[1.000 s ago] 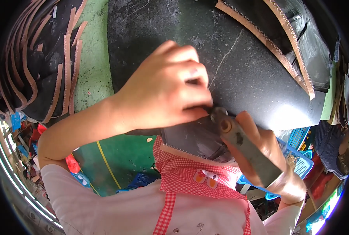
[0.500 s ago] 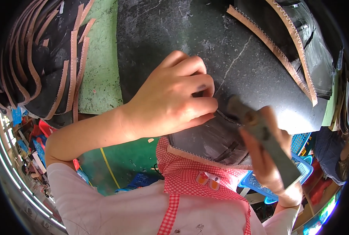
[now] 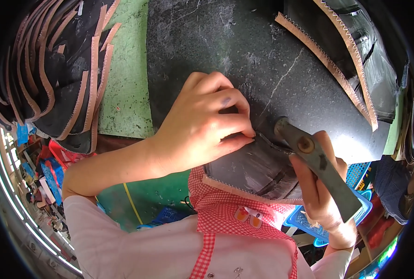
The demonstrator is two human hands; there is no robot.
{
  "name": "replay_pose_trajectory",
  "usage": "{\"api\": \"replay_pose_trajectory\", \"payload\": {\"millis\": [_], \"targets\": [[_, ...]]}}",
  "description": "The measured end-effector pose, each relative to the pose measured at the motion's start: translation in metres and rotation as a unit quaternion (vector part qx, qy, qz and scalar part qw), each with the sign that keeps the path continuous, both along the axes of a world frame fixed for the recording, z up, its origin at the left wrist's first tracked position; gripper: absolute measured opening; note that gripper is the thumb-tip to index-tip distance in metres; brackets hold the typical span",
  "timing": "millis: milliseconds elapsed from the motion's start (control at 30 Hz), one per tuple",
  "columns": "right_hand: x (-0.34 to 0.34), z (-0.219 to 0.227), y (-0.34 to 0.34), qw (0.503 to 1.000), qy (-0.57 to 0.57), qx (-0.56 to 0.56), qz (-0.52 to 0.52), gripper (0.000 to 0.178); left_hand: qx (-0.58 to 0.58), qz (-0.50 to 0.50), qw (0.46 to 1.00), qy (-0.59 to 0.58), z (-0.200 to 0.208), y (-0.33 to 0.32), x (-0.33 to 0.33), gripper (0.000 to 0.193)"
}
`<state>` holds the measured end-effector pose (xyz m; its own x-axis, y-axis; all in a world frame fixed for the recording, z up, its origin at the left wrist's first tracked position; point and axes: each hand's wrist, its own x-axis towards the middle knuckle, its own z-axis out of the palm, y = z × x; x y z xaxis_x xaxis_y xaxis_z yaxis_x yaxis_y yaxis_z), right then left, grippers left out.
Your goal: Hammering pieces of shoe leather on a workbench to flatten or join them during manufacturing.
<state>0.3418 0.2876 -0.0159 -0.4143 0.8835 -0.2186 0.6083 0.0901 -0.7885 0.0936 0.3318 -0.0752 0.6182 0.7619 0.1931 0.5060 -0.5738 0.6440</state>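
Note:
A black leather piece with a tan zigzag-stitched edge lies at the near edge of a black work slab, its lower part hanging toward my apron. My left hand rests over its far edge, fingers curled and fingertips pressed on a folded seam there. In my right hand is a hammer with a long grey metal head. Its round striking face is down at the slab, just right of the seam; whether it touches is hard to tell. The hammer's handle is mostly hidden beneath the head.
Several black pieces with tan stitched strips lie piled at the far left on a pale green board. More stitched black pieces lie at the far right. Blue plastic baskets stand below the slab on the right.
The hammer, blurred by motion before, now shows sharply with its striking face near the seam. My left hand keeps its place on the leather. The whole view has shifted slightly.

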Motion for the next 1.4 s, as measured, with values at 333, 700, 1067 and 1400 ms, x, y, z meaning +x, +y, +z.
{"api": "replay_pose_trajectory", "payload": {"millis": [333,700,1067,1400], "targets": [[-0.007,-0.002,0.001,0.998,-0.032,-0.03,0.054,0.011,0.045,0.02,0.998,0.049,0.008,0.0,0.003,0.026],[0.0,-0.002,0.007,1.0,0.001,-0.003,0.031,0.021,-0.007,0.032,0.999,0.002,-0.002,-0.009,0.0,0.021],[-0.009,-0.009,-0.001,0.992,-0.093,-0.021,0.083,0.008,0.076,-0.021,0.997,0.012,0.001,-0.018,0.008,0.021],[-0.003,-0.004,0.011,0.999,0.003,-0.011,0.05,0.013,0.042,0.024,0.997,0.055,0.011,-0.013,0.0,0.037]]}}
